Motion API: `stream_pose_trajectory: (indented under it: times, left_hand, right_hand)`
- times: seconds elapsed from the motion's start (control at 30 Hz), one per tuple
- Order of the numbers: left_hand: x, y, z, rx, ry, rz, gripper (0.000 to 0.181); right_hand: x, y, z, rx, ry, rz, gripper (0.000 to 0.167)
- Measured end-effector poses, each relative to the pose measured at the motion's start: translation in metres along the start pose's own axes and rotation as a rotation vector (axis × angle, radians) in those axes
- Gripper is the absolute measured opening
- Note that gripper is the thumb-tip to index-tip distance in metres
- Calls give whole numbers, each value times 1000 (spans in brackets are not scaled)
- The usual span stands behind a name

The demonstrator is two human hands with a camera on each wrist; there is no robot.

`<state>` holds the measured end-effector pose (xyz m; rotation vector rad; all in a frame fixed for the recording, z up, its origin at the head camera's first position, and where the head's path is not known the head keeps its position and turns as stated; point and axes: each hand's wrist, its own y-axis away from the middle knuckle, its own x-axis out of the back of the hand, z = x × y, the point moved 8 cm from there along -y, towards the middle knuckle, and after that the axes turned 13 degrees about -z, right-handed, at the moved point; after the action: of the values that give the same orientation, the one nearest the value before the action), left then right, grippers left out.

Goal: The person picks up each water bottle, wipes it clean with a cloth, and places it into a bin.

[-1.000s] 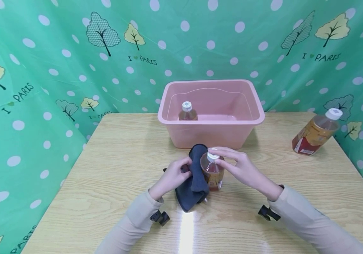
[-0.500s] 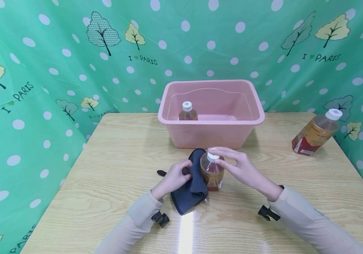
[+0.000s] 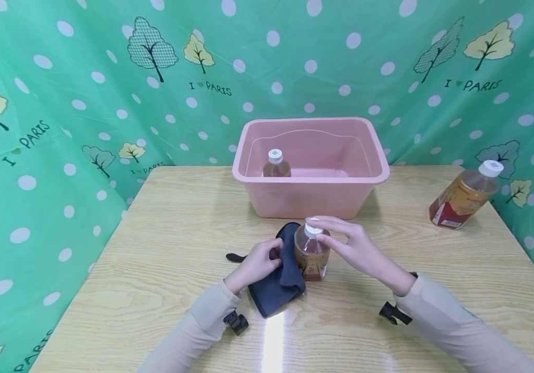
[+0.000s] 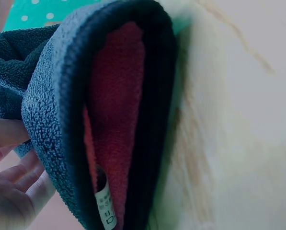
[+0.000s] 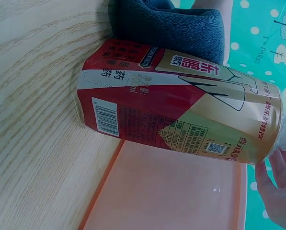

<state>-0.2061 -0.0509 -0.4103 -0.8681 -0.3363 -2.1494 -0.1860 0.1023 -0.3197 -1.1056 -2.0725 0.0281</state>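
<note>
Bottle point(image 3: 312, 261) upright on the desk point(image 3: 164, 243), just short of the pink bin point(image 3: 311, 199), which sits at 12 o'clock. Right hand point(image 3: 351, 244), from 3 o'clock, pinches the white cap point(image 3: 312, 230) between thumb and fingers. Dark blue-grey cloth point(image 3: 276, 289) lies against the bottle at 9 o'clock; left hand point(image 3: 258, 263) closed on a fold of it, apparently a pinch, fingertips partly hidden. Second bottle point(image 3: 276, 169) inside bin, at 11 o'clock; third bottle point(image 3: 463, 201), well apart at 2 o'clock.

Gap between pink bin point(image 3: 311, 199) and right bottle point(image 3: 464, 199), cloth point(image 3: 276, 292) crowding middle bottle point(image 3: 312, 256) from left
</note>
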Motion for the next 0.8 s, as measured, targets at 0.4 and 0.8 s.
stream_pose_trajectory:
  times: [0.4,0.8]
  left_hand:
    - [1,3,-2,13,29,13,18]
    - [10,10,1,11,64,33,17]
  right_hand:
    - [1,0,-2,3,14,-4,34]
    - [2,-2,-8,9,46,19,37]
